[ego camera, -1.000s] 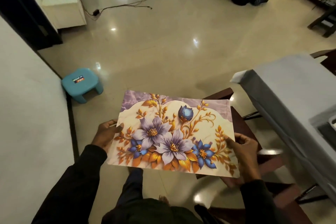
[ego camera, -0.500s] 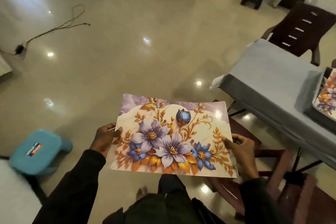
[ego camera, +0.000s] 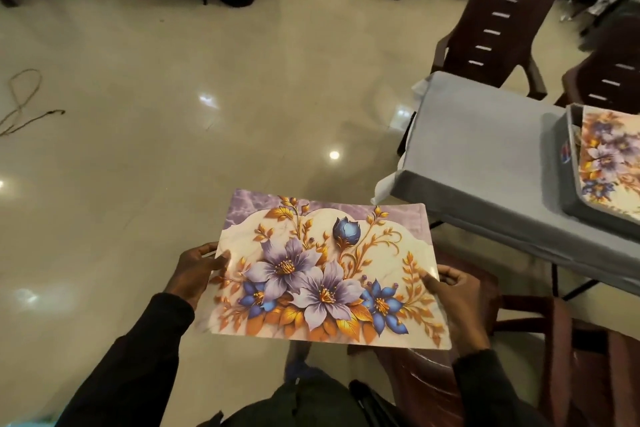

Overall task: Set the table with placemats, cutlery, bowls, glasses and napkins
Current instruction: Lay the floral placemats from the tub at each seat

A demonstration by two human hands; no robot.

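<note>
grey worktop (ego camera: 485,156) beyond right grip (ego camera: 460,302), brown chair (ego camera: 426,388) beneath it. placemat (ego camera: 322,274) flat between it and left grip (ego camera: 194,270), each pinching a side edge.

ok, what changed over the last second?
The view swung right: the table and a tray holding a second placemat came into view. Nothing taken or released: left hand and right hand still grip the placemat by its side edges, in the air.
</note>
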